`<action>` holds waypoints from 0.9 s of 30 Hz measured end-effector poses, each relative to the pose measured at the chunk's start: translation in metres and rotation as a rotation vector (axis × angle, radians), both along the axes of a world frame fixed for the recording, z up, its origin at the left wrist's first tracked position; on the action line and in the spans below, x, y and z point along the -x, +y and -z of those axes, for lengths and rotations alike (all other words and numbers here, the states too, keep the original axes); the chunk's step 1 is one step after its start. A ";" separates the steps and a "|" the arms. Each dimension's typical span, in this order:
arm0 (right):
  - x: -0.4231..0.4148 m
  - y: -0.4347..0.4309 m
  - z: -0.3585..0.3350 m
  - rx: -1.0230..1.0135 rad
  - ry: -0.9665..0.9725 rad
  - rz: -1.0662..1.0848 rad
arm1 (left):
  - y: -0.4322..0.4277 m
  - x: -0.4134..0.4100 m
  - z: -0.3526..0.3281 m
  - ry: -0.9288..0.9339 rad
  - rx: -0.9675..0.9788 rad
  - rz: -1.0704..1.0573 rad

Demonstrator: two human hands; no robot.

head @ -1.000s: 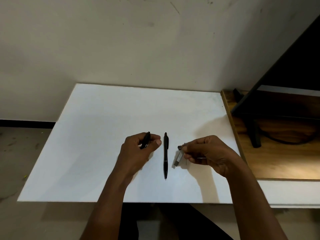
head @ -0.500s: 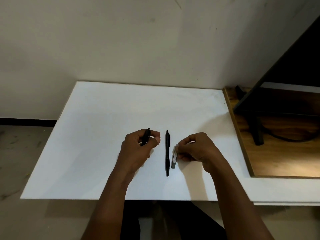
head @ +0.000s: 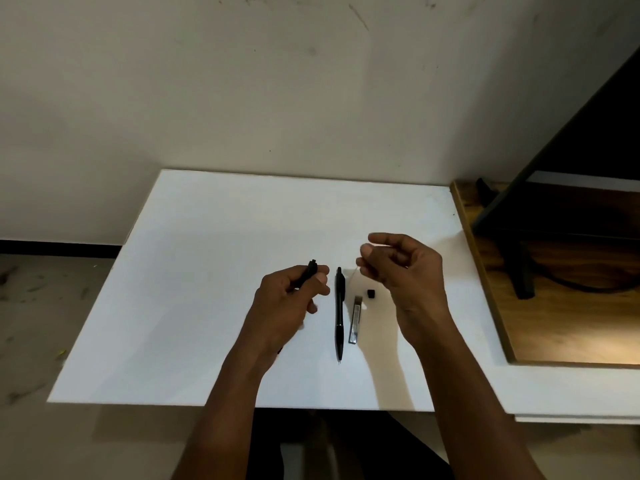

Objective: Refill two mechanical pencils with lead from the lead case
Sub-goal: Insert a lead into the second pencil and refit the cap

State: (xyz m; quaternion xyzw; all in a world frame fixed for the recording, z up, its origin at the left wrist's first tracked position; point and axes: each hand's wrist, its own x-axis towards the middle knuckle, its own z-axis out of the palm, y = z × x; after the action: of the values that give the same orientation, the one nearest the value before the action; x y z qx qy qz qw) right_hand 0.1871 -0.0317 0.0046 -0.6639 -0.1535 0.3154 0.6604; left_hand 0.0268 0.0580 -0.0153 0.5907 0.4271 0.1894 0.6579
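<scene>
Left hand [head: 287, 303] raised just above white counter [head: 207, 271], grip wrapped around black mechanical pencil [head: 307, 273], pencil's open top end poking out past thumb. Second mechanical pencil [head: 339, 313] lies flat on counter between hands, tip toward person. Lead case [head: 355, 319] lies just right of it, parallel, uncapped; small black cap [head: 371, 293] near its far end. Right hand [head: 398, 271] lifted above case, thumb and forefinger pressed together on thin lead [head: 352, 273], barely visible.
</scene>
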 end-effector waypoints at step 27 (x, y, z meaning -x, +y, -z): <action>0.020 0.012 0.004 -0.231 0.032 0.065 | -0.002 0.001 0.001 0.021 -0.126 0.099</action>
State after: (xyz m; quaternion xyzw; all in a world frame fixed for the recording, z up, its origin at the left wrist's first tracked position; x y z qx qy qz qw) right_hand 0.1668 -0.0192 0.0009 -0.5830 -0.1567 0.2848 0.7446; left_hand 0.0257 0.0564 -0.0161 0.6532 0.3916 0.1771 0.6234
